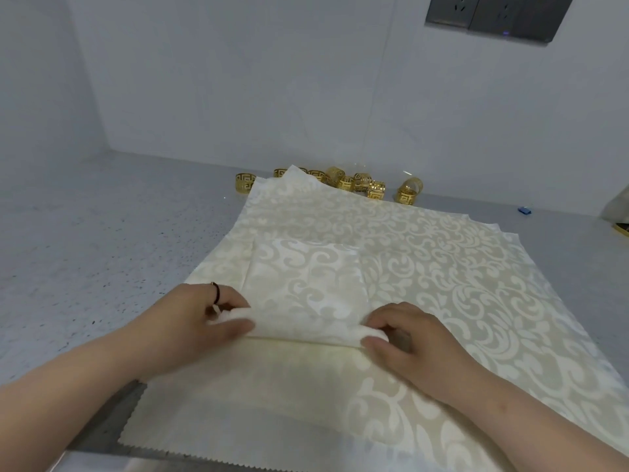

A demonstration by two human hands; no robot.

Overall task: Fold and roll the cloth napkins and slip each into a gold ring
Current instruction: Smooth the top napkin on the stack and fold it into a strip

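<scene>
A folded napkin, cream with a pale scroll pattern, lies on top of a stack of flat napkins spread across the grey speckled worktop. Its near edge is curled up into the start of a roll, and both hands are on that roll. The left hand has its grip clamped on the left end of the roll, thumb on the near side and fingers over the top; a thin dark band shows on one finger. The right hand pinches the right end the same way, with the thumb tucked under the rolled edge and the fingers curved over it. The unrolled part of the folded napkin stretches away from the hands as a narrow rectangle.

The flat napkins beneath have zigzag-cut edges (clearest along the near edge) and their far corners are slightly lifted. Behind them, near the white wall, a cluster of gold rings with a cut-out key pattern sits on the worktop, some upright and some tipped. A small blue object lies off to the right, well apart from the rings.
</scene>
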